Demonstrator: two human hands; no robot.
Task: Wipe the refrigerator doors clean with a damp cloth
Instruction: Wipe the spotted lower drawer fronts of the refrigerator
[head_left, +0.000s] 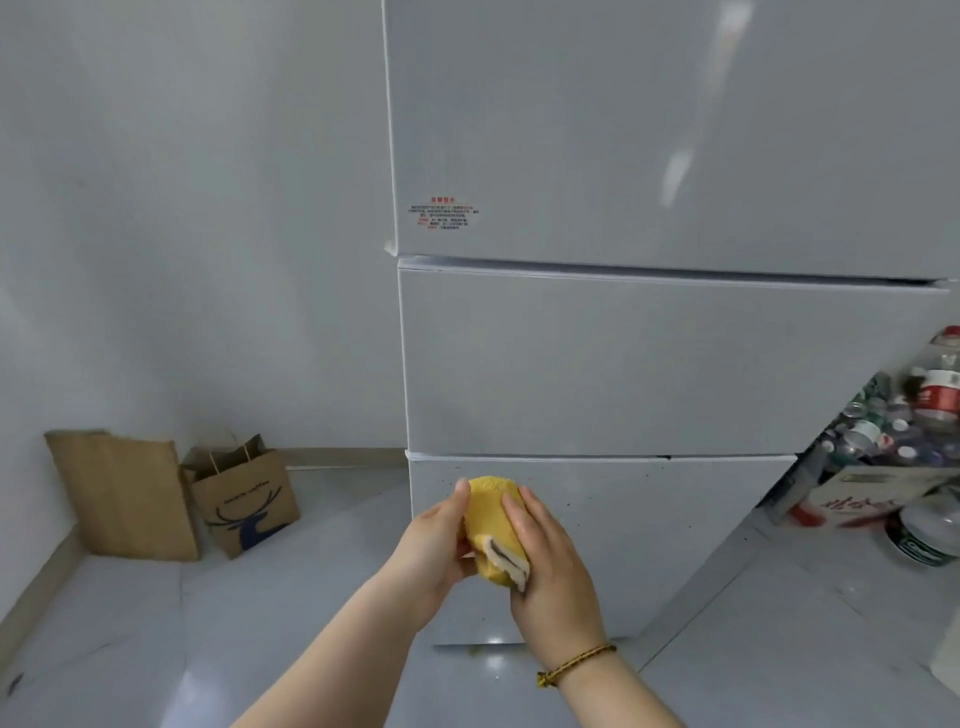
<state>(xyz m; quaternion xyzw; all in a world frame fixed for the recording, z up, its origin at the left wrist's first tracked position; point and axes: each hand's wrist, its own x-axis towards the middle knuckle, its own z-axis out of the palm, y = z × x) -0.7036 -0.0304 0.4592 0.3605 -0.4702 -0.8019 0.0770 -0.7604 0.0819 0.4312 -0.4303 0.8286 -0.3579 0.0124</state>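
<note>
2 hands hold a folded yellow cloth (491, 512) before the refrigerator's (649, 364) bottom door (675, 545).
Left hand (436, 543) pinches the cloth's left side, thumb up; right hand (553, 574) grips its right side, fingers over the fold, bracelet (576, 661) on the wrist. Cloth is by the bottom door's upper left corner; contact unclear. 3 stacked doors, sticker (444, 213) at the top door's (623, 130) lower left corner. Open floor (337, 519) left of the fridge's left edge, up to 2 paper bags (244, 499) at the wall. Right edge is crowded: bottles (893, 431) and carton (857, 501).
</note>
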